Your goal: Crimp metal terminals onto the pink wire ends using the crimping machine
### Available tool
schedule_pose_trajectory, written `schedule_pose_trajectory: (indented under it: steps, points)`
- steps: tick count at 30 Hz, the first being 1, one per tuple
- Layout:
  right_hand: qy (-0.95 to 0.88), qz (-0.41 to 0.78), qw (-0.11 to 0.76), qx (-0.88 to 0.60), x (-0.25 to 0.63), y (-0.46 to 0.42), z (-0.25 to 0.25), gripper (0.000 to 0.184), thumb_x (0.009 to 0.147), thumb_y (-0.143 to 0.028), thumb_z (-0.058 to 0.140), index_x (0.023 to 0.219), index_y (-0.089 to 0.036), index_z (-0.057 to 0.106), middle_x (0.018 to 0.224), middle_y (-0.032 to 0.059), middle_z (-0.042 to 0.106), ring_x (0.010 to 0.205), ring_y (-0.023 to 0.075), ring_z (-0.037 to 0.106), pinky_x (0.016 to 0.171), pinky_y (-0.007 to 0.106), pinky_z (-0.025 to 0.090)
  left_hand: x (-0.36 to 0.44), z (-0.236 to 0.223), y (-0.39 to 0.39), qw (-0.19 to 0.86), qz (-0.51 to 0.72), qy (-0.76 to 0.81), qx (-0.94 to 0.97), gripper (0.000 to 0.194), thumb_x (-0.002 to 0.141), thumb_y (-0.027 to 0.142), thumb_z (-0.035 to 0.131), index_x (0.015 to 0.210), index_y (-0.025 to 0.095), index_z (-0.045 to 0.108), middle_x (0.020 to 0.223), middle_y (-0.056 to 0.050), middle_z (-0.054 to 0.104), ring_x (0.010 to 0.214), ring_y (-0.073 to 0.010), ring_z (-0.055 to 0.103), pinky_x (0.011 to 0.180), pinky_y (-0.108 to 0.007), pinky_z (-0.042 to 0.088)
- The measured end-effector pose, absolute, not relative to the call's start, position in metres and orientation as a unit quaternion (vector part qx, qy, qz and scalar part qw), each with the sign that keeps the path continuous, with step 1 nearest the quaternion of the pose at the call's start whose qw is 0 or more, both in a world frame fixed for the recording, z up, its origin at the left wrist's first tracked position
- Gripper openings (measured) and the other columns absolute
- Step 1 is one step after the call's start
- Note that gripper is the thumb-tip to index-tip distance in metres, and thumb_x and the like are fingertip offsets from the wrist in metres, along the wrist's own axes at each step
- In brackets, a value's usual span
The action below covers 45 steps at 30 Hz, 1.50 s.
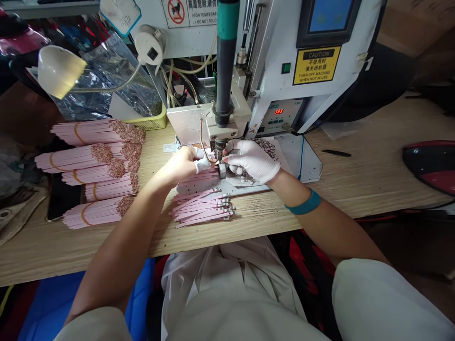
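At the machine head [223,102], the left hand [188,165] and gloved right hand [253,160] are curled, their fingertip grip obscured and indeterminable, while loose pink strips [199,208] lie nearer on the bench [369,180].

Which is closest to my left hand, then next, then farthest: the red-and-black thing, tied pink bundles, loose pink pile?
From your left hand:
1. Loose pink pile, towards you
2. Tied pink bundles, left
3. Red-and-black thing, far right
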State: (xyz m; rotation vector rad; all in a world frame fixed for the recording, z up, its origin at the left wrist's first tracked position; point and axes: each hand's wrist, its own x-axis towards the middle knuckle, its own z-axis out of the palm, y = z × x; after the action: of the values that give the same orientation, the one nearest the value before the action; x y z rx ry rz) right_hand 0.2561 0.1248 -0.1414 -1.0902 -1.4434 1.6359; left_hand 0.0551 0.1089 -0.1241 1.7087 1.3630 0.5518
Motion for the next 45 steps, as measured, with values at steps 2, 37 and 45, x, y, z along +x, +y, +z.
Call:
schedule_pose_trajectory:
  steps: [2, 37, 45]
  points:
    - [-0.555, 0.627, 0.347, -0.423, 0.256, 0.124, -0.141, 0.014, 0.072, -0.007, 0.066, 0.079, -0.015, 0.057, 0.064, -0.0012, 0.055, 0.044, 0.0057, 0.045, 0.033, 0.017, 0.034, 0.056, -0.124, 0.109, 0.433, 0.225, 0.551, 0.677, 0.011, 0.061, 0.026, 0.058, 0.061, 0.016, 0.060, 0.055, 0.001, 0.054, 0.061, -0.0153, 0.051, 0.055, -0.025, 0.038]
    - [-0.533, 0.666, 0.335, -0.400, 0.257, 0.128, -0.144, 0.017, 0.074, -0.005, 0.063, 0.077, -0.017, 0.051, 0.058, -0.0034, 0.049, 0.040, 0.0050, 0.043, 0.030, 0.016, 0.029, 0.055, -0.133, 0.115, 0.520, 0.248, 0.537, 0.616, 0.023, 0.060, 0.032, 0.068, 0.071, 0.011, 0.069, 0.068, -0.002, 0.060, 0.055, -0.0085, 0.041, 0.050, -0.022, 0.027]
    - [-0.537, 0.662, 0.335, -0.402, 0.258, 0.127, -0.143, 0.017, 0.075, -0.004, 0.062, 0.077, -0.017, 0.051, 0.059, -0.0032, 0.050, 0.041, 0.0047, 0.044, 0.031, 0.016, 0.029, 0.054, -0.134, 0.117, 0.522, 0.239, 0.539, 0.616, 0.021, 0.061, 0.032, 0.068, 0.064, 0.012, 0.064, 0.068, -0.002, 0.060, 0.055, -0.0089, 0.042, 0.050, -0.022, 0.028]
